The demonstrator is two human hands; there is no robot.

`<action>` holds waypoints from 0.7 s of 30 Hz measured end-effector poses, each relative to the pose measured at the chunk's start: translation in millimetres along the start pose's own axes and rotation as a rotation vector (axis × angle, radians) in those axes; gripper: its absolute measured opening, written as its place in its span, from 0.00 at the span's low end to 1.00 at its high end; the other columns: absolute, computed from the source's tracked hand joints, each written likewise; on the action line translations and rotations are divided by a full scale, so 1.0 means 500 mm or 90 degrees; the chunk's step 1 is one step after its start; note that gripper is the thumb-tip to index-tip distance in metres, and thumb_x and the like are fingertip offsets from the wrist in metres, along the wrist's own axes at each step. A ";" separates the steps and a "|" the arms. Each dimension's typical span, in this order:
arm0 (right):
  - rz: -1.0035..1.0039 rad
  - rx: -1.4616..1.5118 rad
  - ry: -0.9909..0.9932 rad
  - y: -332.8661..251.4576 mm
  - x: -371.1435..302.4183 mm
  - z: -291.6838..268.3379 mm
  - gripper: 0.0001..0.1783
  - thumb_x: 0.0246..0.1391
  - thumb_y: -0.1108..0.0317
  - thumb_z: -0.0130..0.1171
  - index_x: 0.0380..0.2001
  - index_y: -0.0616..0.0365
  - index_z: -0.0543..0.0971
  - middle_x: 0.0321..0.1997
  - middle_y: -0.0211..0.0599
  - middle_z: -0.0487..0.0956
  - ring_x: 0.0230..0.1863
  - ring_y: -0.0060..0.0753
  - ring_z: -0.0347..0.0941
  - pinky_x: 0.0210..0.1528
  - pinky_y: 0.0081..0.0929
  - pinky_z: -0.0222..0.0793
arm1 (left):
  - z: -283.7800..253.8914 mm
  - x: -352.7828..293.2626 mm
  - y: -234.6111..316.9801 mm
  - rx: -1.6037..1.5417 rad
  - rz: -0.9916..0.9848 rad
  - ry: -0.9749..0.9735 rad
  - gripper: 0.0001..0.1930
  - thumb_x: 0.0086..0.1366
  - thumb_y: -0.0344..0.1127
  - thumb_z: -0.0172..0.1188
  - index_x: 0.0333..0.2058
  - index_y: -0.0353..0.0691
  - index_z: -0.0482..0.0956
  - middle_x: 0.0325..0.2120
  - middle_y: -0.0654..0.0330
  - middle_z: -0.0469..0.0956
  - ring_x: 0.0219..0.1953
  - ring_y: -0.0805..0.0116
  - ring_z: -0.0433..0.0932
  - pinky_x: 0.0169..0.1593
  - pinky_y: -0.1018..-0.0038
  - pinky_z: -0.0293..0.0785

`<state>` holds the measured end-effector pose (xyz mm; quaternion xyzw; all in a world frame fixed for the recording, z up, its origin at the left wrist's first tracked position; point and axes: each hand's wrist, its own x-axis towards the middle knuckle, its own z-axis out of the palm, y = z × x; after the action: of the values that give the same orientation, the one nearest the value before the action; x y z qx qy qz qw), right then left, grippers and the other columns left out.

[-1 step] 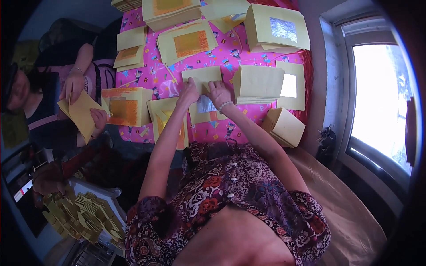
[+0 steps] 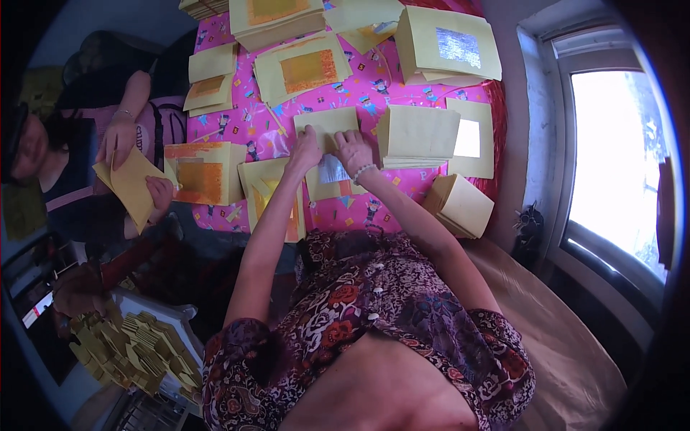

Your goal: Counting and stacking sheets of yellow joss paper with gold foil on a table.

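Note:
In front of me on the table lies a yellow paper sheet [image 2: 327,121] with a silver foil patch [image 2: 333,169] on its near part. At its left edge is my left hand [image 2: 307,151], fingers closed on the paper. My right hand [image 2: 354,153], a beaded bracelet at its wrist, presses bent fingers onto the same sheet. The hands hide part of the paper between them. To the right stands a thick stack of folded yellow paper [image 2: 418,135]. Nearest on the left is another yellow sheet with an orange-gold patch [image 2: 269,194], partly behind my left forearm.
A pink patterned tablecloth [image 2: 370,208] covers the table. Several paper stacks stand at the back, one with a silver patch [image 2: 460,47]. A person on the left holds a folded yellow sheet [image 2: 133,187]. Folded papers [image 2: 144,345] pile up at lower left. A window [image 2: 614,158] is at right.
My right hand has shifted very slightly to the left on the sheet. My left hand and the paper look unmoved.

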<state>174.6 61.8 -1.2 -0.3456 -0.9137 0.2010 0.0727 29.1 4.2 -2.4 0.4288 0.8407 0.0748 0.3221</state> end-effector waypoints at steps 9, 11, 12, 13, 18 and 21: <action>0.082 -0.026 -0.032 0.004 0.022 0.015 0.24 0.39 0.59 0.63 0.40 0.52 0.67 0.42 0.39 0.68 0.49 0.43 0.64 0.45 0.37 0.67 | 0.085 -0.097 -0.003 -0.530 -0.081 0.020 0.14 0.55 0.20 0.44 0.41 0.37 0.65 0.30 0.55 0.72 0.33 0.65 0.77 0.30 0.68 0.77; 0.088 -0.019 -0.053 0.001 0.024 0.006 0.26 0.38 0.58 0.64 0.41 0.52 0.67 0.43 0.39 0.67 0.49 0.42 0.63 0.45 0.37 0.67 | 0.110 -0.110 -0.008 -0.716 -0.180 0.003 0.14 0.56 0.22 0.44 0.42 0.35 0.65 0.32 0.54 0.72 0.34 0.64 0.77 0.33 0.67 0.77; 0.076 -0.030 -0.061 -0.001 0.019 0.001 0.26 0.38 0.57 0.64 0.41 0.53 0.67 0.43 0.39 0.67 0.49 0.42 0.63 0.45 0.38 0.67 | 0.121 -0.113 -0.011 -0.900 -0.279 -0.015 0.14 0.57 0.23 0.44 0.43 0.33 0.64 0.33 0.53 0.73 0.34 0.62 0.77 0.36 0.66 0.77; 0.061 -0.041 -0.069 -0.004 0.017 -0.005 0.27 0.37 0.56 0.65 0.41 0.53 0.67 0.43 0.39 0.67 0.49 0.42 0.64 0.45 0.38 0.67 | 0.134 -0.116 -0.018 -0.985 -0.296 -0.004 0.13 0.60 0.28 0.45 0.44 0.31 0.64 0.36 0.51 0.73 0.37 0.60 0.76 0.43 0.65 0.75; -0.034 -0.113 -0.034 -0.003 0.018 -0.013 0.24 0.35 0.54 0.65 0.36 0.52 0.70 0.39 0.35 0.68 0.47 0.38 0.65 0.42 0.35 0.65 | 0.157 -0.084 -0.029 -1.187 -0.327 0.000 0.14 0.62 0.36 0.50 0.44 0.34 0.65 0.39 0.52 0.72 0.42 0.60 0.73 0.48 0.63 0.72; -0.125 -0.162 0.035 0.008 0.015 -0.001 0.20 0.35 0.54 0.63 0.32 0.50 0.71 0.34 0.30 0.69 0.42 0.33 0.66 0.40 0.32 0.63 | 0.148 -0.064 -0.011 -1.233 -0.394 0.051 0.19 0.62 0.42 0.53 0.45 0.34 0.65 0.42 0.54 0.71 0.46 0.60 0.70 0.53 0.63 0.68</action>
<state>171.4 69.9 -2.6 -0.2662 -0.9589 0.0663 0.0729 83.8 -34.7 -47.1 -0.2553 0.5032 0.6510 0.5078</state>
